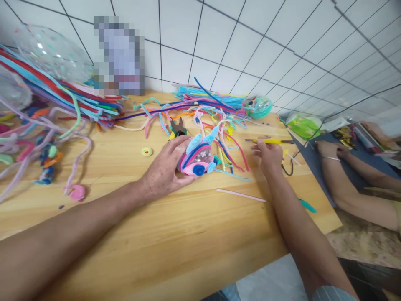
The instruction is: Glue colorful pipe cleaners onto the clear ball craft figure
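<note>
My left hand (164, 169) is wrapped around a rounded pipe-cleaner figure (199, 158), holding it on the wooden table. The figure has a clear glittery middle, pink and blue fuzzy bands, a dark blue coil like an eye, and light blue pointed pieces on top. Over to the right, the fingers of my right hand (271, 156) close around a yellow pen-like tool (272, 141) with a thin metal tip; part of the grip is hidden. Behind my left hand lie dark-jawed pliers (178, 126). A pale pink pipe-cleaner strip (241, 195) lies in front of the figure.
Bundled pipe cleaners (213, 98) and loose stems lie along the tiled wall. More bundles (94, 104) and a clear ball (53, 52) are at the left. A yellow ring (147, 151) and a pink coil (77, 192) rest nearby. Another person's arms (344, 175) are at the right.
</note>
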`<state>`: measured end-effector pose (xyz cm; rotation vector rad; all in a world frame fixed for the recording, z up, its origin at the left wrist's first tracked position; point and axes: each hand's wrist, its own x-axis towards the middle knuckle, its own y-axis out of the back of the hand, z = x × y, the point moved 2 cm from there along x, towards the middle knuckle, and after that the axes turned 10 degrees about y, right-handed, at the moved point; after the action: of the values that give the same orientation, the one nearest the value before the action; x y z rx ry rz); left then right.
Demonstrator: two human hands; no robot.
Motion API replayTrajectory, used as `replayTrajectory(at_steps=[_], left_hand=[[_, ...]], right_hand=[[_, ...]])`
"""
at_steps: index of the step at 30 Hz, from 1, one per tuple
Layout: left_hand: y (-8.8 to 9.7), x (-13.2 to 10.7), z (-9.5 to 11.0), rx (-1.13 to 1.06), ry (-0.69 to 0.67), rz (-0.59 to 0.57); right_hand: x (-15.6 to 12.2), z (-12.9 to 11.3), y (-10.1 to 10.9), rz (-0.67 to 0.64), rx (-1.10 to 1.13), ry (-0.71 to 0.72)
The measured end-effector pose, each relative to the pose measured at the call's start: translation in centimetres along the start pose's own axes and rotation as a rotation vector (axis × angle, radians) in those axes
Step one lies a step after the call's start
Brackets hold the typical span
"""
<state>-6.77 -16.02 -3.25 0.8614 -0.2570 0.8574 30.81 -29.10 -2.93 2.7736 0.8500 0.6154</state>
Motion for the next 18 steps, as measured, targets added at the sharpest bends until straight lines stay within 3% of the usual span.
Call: replayTrajectory(at_steps=[3,6,8,11,13,15,18], left_hand=[[0.0,-0.1,-0.1,0.013,0.016,-0.004],[-0.1,-0.2,-0.1,0.018,0.016,-0.001],[-0.1,-0.2,-0.1,0.02,0.014,0.004],[-0.1,-0.2,-0.2,0.038,0.029,-0.005],[-0.1,-0.2,-0.3,0.056,0.039,-0.017],[0.0,-0.1,-0.4,0.059,0.034,-0.018],[0.1,-0.1,-0.5,0.041,0.049,-0.011]], right_hand=[[-0.4,-0.4,-0.9,-0.145,0.01,-0.044],[-1.2,-0.7,0.7,-0.266,-0.207,-0.114],[-1.3,-1.1,3.3,-0.243,-0.381,-0.15],[-0.6,-1.7,8.0,-0.106,-0.634,-0.182],[0.3,-1.8,10.1,-0.032,-0.775,-0.218],[1.1,-1.5,10.7,-0.014,-0.861,-0.268],[1.8,-0.7,9.7,-0.027,-0.899,-0.338]])
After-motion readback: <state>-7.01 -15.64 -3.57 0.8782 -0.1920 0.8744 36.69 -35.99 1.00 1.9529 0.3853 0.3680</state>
